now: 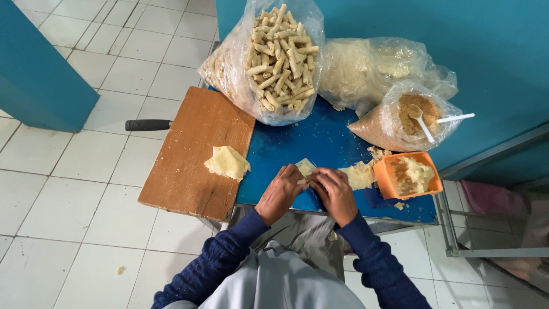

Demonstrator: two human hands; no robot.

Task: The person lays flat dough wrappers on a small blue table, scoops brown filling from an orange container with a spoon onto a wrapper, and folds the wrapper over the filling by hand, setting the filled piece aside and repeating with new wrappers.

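My left hand (281, 191) and my right hand (334, 191) meet over the front of a small blue table (297, 143), both closed on a pale piece of dough wrapper (306, 167) that pokes out above my fingers. A folded stack of pale wrappers (227, 162) lies on a wooden board (189, 154) to my left. More pale dough (359, 174) lies just right of my right hand, beside an orange tub (385, 174) of pale filling.
At the table's back stand clear bags: one of rolled sticks (283, 54), one of pale sheets (349, 71), one of brown crumbs (400, 123) with two white spoons. A black handle (147, 125) sticks out left. Blue walls flank white floor tiles.
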